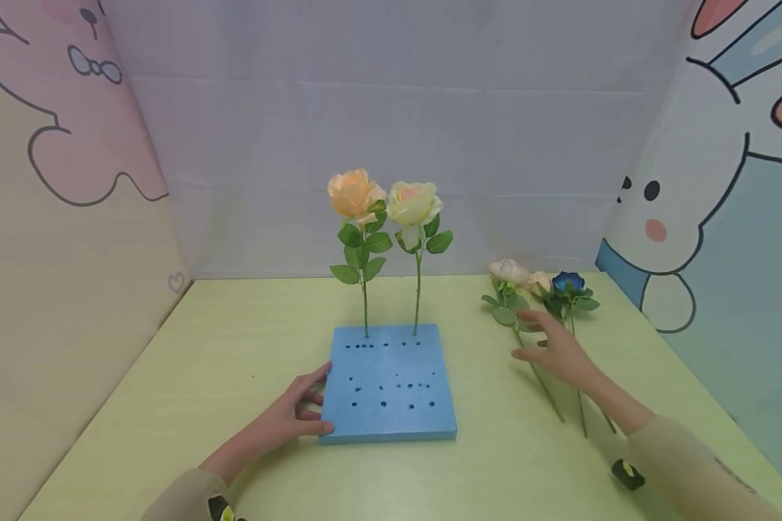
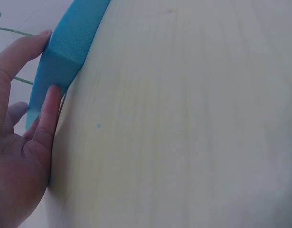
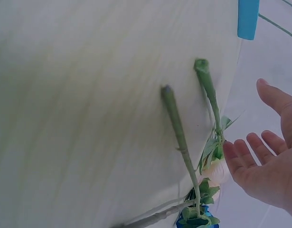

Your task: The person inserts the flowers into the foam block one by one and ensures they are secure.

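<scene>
My left hand (image 1: 287, 412) lies along the left edge of a blue foam block (image 1: 397, 427) dotted with holes. Its thumb is at the near corner, and in the left wrist view the fingertips (image 2: 51, 92) press on the block's side. A peach rose (image 1: 355, 194) and a cream rose (image 1: 415, 202) stand upright in the block's far row. On the right, my right hand (image 1: 560, 354), fingers spread and apart, hovers over the stem of a lying white rose (image 1: 510, 272). Beside it lie a blue rose (image 1: 568, 282) and a pale peach rose (image 1: 538, 282).
The light wooden table (image 1: 202, 347) meets a pale cloth backdrop (image 1: 391, 130). Walls with cartoon prints (image 1: 665, 217) stand on both sides. The loose stems (image 3: 176, 123) point toward the table's near side, and a small black object (image 1: 628, 475) shows beside the right sleeve.
</scene>
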Demonstrator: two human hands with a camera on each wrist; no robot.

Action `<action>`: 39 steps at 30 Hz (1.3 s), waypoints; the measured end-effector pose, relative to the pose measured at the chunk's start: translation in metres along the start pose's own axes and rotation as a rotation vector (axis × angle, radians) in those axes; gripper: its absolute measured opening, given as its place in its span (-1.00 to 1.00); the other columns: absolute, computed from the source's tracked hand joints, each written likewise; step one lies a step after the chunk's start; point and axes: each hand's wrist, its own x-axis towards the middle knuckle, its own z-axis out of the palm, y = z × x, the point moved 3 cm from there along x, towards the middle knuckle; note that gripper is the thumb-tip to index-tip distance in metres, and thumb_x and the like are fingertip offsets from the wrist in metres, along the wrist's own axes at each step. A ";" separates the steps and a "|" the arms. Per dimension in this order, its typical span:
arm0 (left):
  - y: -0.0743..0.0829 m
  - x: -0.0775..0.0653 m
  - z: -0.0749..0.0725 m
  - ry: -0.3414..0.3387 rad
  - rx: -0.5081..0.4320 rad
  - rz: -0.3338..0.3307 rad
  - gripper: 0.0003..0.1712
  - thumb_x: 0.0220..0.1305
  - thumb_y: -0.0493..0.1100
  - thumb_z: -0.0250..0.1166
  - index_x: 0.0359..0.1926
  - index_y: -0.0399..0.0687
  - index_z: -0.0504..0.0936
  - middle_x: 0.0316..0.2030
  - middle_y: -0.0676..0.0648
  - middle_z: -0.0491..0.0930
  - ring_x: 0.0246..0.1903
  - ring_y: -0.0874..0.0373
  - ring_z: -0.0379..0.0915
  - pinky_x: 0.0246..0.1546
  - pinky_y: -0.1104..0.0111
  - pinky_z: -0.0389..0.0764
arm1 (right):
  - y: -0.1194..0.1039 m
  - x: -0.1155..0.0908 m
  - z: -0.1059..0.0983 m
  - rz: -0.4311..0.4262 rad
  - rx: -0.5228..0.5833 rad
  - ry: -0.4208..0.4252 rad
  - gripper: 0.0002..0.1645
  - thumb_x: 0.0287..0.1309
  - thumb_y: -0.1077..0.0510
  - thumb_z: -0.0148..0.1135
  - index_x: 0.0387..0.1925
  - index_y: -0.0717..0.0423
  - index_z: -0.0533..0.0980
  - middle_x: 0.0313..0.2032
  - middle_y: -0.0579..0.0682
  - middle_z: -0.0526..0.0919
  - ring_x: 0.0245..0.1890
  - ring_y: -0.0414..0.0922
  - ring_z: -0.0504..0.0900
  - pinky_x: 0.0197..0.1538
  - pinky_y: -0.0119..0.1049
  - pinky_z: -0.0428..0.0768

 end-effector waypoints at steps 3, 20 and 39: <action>-0.001 0.001 0.000 -0.001 -0.001 0.001 0.16 0.15 -0.06 0.47 0.58 0.16 -0.10 0.44 -0.29 0.05 0.17 -0.05 0.40 0.04 0.40 0.62 | 0.002 -0.001 -0.001 0.001 -0.011 -0.016 -0.12 0.17 0.13 0.39 0.42 0.26 0.19 0.33 0.35 0.34 0.24 0.35 0.41 0.16 0.25 0.51; -0.003 0.002 0.000 -0.005 0.000 0.004 0.18 0.14 -0.05 0.47 0.59 0.16 -0.11 0.45 -0.29 0.04 0.17 -0.05 0.39 0.01 0.45 0.62 | 0.006 -0.007 0.001 0.005 -0.068 -0.107 -0.12 0.13 0.09 0.42 0.35 0.40 0.24 0.26 0.42 0.42 0.14 0.35 0.50 0.08 0.11 0.62; -0.005 0.003 -0.001 0.006 0.007 -0.011 0.17 0.13 -0.04 0.48 0.58 0.21 -0.09 0.46 -0.26 0.03 0.18 -0.05 0.35 0.07 0.37 0.59 | 0.005 -0.005 0.007 0.023 -0.049 -0.190 -0.23 0.02 0.30 0.41 0.26 0.42 0.31 0.15 0.43 0.52 -0.06 0.21 0.64 -0.13 -0.14 0.69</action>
